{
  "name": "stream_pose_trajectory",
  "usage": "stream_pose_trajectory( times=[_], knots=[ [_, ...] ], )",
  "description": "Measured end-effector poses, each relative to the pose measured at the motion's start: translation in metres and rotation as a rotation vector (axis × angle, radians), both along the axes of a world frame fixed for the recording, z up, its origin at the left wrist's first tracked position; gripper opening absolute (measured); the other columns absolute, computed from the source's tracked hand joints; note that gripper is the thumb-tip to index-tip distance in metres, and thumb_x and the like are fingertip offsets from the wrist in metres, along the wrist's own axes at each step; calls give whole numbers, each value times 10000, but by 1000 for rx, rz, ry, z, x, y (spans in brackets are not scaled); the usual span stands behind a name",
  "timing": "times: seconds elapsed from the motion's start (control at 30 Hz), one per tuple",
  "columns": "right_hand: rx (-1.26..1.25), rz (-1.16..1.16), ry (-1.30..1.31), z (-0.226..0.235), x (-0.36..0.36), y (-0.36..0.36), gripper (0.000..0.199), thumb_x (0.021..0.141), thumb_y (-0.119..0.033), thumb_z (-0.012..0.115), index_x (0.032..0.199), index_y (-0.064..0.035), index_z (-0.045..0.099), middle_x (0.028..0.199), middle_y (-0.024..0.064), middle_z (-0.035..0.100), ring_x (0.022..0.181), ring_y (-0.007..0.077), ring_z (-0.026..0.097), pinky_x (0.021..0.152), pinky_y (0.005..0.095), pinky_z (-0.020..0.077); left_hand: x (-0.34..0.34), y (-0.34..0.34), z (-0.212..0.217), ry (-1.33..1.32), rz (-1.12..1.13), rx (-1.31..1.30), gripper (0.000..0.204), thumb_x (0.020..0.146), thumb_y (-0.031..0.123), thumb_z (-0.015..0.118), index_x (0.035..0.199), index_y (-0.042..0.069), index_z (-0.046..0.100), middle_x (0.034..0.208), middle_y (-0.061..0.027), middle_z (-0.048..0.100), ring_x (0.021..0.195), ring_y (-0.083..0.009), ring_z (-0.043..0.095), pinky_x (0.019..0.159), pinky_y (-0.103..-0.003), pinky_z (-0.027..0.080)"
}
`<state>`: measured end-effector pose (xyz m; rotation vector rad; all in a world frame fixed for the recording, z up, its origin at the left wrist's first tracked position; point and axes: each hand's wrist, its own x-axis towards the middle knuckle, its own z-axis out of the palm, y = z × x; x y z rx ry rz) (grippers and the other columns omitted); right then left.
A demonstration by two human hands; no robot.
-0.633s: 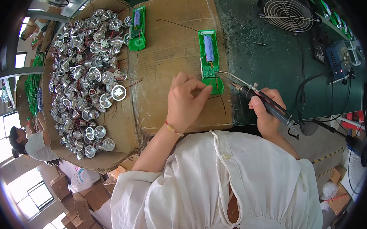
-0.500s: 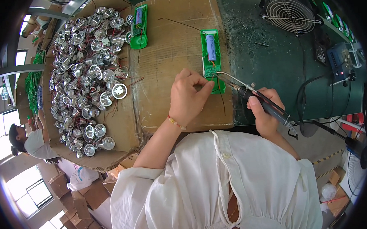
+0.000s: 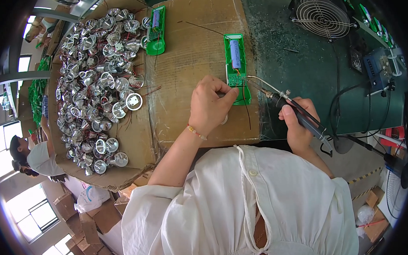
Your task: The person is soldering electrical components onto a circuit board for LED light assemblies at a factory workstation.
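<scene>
My left hand [image 3: 208, 102] is closed in a pinch beside the lower end of an open green plastic housing [image 3: 243, 95]. A pale curved edge shows under its palm, but what the fingers hold is hidden. In the housing lie a blue cylindrical battery cell [image 3: 235, 54] and a small green circuit board [image 3: 236, 79]. Thin dark wires stick out of the housing at both ends. My right hand [image 3: 298, 124] is wrapped round a soldering iron [image 3: 302, 118] with a thin metal feed tube [image 3: 265, 82] along it. The tube's end is at the board's right edge.
A cardboard box [image 3: 142, 163] at left holds a heap of silver lamp reflectors [image 3: 87, 77] with wires. Another green housing [image 3: 155, 47] lies beside it. A fan [image 3: 323, 16] and a blue soldering station [image 3: 378, 69] stand at right. A person [image 3: 41, 158] is at far left.
My right hand has drawn the soldering iron slightly to the right, its tip moving back from the board. The left hand keeps its pinch almost in place, and a pale edge now shows beneath it.
</scene>
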<state>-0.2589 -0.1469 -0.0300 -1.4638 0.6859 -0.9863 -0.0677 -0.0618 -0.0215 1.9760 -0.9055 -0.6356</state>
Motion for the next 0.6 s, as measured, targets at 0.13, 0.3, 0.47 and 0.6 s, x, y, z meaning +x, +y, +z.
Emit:
stream_pose_trajectory(
  times=[0.13,0.3,0.47,0.6],
  knots=[
    [14,-7,8,0,-3,0,138,801,-39,630,855,31,523,722,68,569,604,88,545,545,207,436,1,-1,3,29,1,42,182,700,191,692,662,19,649,777,-106,570,723,-236,553,646,-336,446],
    [25,-10,20,1,-5,0,150,806,-59,633,858,31,525,729,73,576,610,94,554,552,209,447,2,-1,2,6,-10,54,192,695,193,695,658,12,642,789,-110,577,719,-240,561,652,-340,451],
    [28,-11,13,1,-7,0,157,807,-66,636,860,32,526,734,76,579,614,99,560,554,210,453,2,-4,7,51,13,121,198,685,191,692,653,4,637,790,-117,581,729,-246,570,658,-344,455],
    [39,-23,-2,1,-8,0,154,805,-64,637,858,32,529,735,80,581,613,102,563,553,214,459,1,-3,5,30,15,114,199,683,194,689,648,6,635,784,-118,578,718,-246,566,655,-343,453]
  ],
)
